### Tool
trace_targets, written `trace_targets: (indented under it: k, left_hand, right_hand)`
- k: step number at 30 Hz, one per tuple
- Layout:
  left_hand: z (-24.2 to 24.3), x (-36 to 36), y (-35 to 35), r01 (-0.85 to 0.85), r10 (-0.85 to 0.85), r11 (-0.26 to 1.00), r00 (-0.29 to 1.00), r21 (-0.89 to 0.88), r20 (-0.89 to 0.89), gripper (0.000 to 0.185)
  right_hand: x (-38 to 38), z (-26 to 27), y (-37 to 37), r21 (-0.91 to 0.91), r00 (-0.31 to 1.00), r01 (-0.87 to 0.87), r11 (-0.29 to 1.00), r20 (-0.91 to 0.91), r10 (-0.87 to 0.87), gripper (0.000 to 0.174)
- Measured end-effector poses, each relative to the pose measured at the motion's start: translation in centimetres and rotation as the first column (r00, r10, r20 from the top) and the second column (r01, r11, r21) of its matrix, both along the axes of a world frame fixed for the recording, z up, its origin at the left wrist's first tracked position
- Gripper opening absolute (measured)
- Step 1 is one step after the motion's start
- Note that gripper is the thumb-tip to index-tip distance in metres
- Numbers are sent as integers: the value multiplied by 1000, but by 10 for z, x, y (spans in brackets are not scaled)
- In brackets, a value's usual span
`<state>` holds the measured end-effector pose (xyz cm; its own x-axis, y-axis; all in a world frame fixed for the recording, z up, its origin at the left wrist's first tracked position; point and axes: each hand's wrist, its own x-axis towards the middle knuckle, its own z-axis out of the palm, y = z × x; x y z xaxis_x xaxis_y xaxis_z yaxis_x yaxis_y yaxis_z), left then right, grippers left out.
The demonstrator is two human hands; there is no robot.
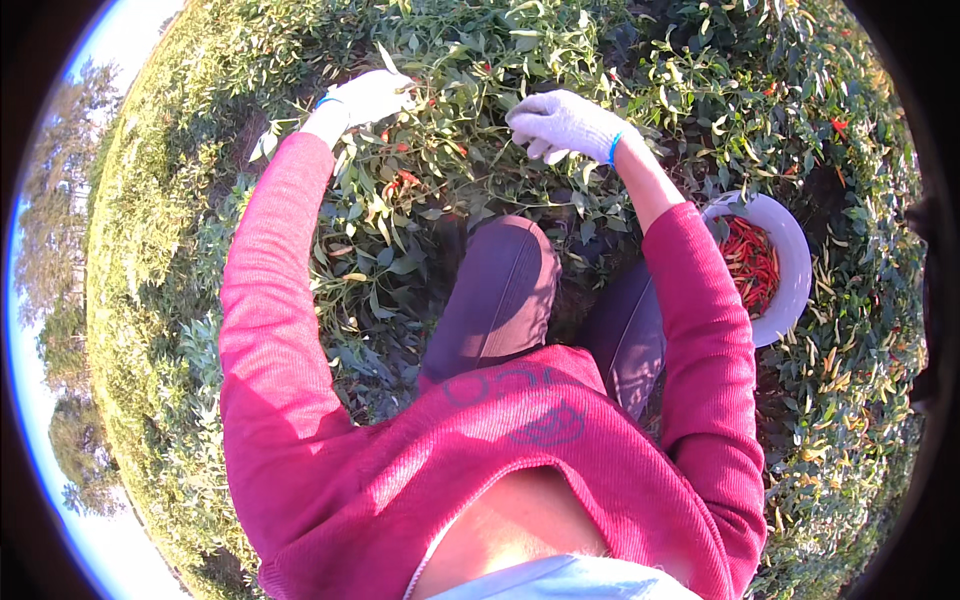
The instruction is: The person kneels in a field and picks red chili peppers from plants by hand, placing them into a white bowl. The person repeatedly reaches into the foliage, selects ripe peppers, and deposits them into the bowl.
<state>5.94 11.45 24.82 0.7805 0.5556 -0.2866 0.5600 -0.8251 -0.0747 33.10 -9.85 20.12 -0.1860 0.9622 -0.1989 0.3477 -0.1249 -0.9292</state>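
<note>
My left hand (369, 99), in a white knit glove with a blue cuff edge, reaches into a leafy chili pepper plant (442, 142). Its fingertips are washed out by sunlight among the leaves, so any hold on a stem or pod is unclear. Red chili peppers (406, 178) hang just below that hand. My right hand (566, 126), gloved the same way, hovers over the foliage to the right with its fingers loosely curled down. Its palm side is hidden, and no pepper shows in it. Beside my right forearm stands a white bucket (795, 277) holding many picked red chilies (750, 266).
My bent knee (506, 285) presses close to the plants. Dense pepper bushes (840, 337) surround me, with more red pods (838, 127) at the upper right. My right sleeve (701, 300) overlaps the bucket's near side. Trees (64, 225) stand along the field's left edge.
</note>
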Motion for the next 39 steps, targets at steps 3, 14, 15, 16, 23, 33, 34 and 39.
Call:
trace_targets:
  k: [3,14,15,16,23,33,34,39]
  left_hand:
    - [38,14,-24,94,-108,993,973,-76,-203,33]
    - [18,-34,-60,272,-261,959,958,-80,122,26]
    - [18,-35,-69,237,-235,971,971,-27,45,27]
    - [20,-39,-75,241,-239,970,969,-34,58,29]
    - [0,-42,-106,-12,3,990,998,143,62,49]
    - [-12,-78,-98,29,-33,999,896,14,442,28]
    - [-19,-86,-91,35,65,986,822,-164,566,26]
    - [-20,-79,-95,-10,-52,989,913,151,404,33]
  right_hand:
    - [-3,-1,-11,63,986,-46,997,163,35,43]
    - [-118,-15,51,190,997,73,979,-3,-74,72]
    - [-124,-24,58,209,999,43,977,17,-48,59]
    - [-126,-30,65,175,999,42,984,17,-45,47]
    - [-143,-75,85,537,867,-37,843,437,-239,30]
    - [-144,-62,78,492,849,-149,858,509,-144,35]
    - [-144,-64,77,514,858,-151,844,493,-146,34]
    - [-144,-62,74,465,825,-178,867,551,-127,32]
